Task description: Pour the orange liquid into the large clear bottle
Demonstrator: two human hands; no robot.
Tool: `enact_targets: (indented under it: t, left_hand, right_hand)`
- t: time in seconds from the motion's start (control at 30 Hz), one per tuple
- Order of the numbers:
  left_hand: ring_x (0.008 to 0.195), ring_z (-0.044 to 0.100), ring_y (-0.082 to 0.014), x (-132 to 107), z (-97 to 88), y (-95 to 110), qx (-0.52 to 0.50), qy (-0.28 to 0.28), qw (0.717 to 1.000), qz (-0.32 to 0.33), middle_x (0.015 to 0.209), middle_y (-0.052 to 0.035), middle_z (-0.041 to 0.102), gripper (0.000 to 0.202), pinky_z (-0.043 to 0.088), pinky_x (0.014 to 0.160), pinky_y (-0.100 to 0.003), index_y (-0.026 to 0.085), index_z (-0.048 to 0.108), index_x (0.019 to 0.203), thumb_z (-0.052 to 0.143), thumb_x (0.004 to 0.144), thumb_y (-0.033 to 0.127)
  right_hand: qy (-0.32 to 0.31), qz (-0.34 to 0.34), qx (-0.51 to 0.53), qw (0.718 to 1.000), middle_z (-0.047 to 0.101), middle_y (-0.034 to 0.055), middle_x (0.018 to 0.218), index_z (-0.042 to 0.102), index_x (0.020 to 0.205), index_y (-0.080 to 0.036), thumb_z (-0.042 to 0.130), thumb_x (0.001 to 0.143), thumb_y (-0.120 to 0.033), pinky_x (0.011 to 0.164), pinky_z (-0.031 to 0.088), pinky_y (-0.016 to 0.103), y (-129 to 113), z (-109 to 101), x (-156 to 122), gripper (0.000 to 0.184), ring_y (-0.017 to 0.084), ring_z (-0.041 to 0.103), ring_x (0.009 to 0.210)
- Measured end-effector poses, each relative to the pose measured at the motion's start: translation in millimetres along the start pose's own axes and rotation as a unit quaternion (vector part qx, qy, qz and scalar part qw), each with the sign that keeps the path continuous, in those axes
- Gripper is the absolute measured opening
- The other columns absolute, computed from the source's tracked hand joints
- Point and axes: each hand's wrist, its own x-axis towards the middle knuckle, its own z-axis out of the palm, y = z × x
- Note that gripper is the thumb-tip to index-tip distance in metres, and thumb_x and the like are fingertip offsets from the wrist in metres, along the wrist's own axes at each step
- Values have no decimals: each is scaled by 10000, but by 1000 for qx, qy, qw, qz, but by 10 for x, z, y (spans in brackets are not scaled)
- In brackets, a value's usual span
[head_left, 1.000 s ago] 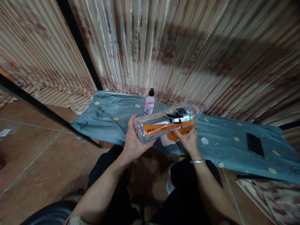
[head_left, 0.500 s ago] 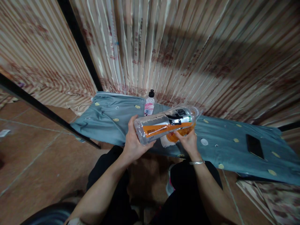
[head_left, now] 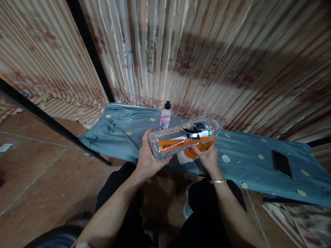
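Observation:
My left hand grips the base end of a large clear plastic bottle with an orange, black and white label. The bottle lies tipped on its side above the table, its neck pointing right. My right hand is under the neck end, fingers closed on an orange thing that the bottle partly hides; a white cloth or paper lies just left of it. A silver bangle sits on my right wrist.
A blue-grey cloth with yellow dots covers the table. A small pink-labelled bottle with a black cap stands at the back. A white bottle cap and a black phone lie to the right. Striped curtains hang behind.
The hands and the bottle keep the same pose. The view has shifted slightly, nothing else has visibly moved.

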Motion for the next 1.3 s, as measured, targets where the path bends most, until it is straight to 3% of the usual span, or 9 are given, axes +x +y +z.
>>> enact_targets:
  t: [0.1,0.27,0.83,1.1,1.3]
  left_hand:
    - [1146,949,-322,3,6,9,6,2,1000,-2,1378,-40,845,1290,806,1021,-472,327,403,1783,1167,748,413]
    - [1160,949,-326,6,25,-11,-3,2,1000,10,1402,-27,839,1283,804,1027,-499,381,365,1789,1152,778,443]
    - [1205,942,-333,10,23,-39,-8,-3,1000,13,1432,-49,829,1307,795,1088,-508,342,362,1799,1163,774,463]
    - [1176,952,-343,11,28,-13,-22,3,1000,4,1398,-39,856,1266,807,1060,-532,371,384,1776,1148,772,478]
    - [1182,946,-356,7,23,-12,-26,5,1000,-14,1402,-70,860,1273,805,1076,-544,341,402,1783,1148,763,497]
  right_hand:
    - [-1,-8,1,1000,917,326,1422,708,1567,-158,969,638,-1023,1181,721,771,25,3,2,1296,596,881,1364]
    - [-5,-3,-7,1000,907,323,1438,711,1575,-159,972,665,-1013,1195,716,753,52,6,11,1275,583,875,1377]
    - [-17,31,-2,999,910,357,1428,690,1610,-113,983,578,-1002,1238,693,792,-30,-34,18,1392,632,849,1445]
    - [-4,5,2,1000,946,291,1355,725,1569,-174,999,615,-1021,1190,713,773,-5,-21,13,1305,593,891,1336]
    - [-11,10,3,1000,914,330,1440,710,1578,-150,985,621,-1032,1211,705,772,-17,-17,9,1331,601,867,1398]
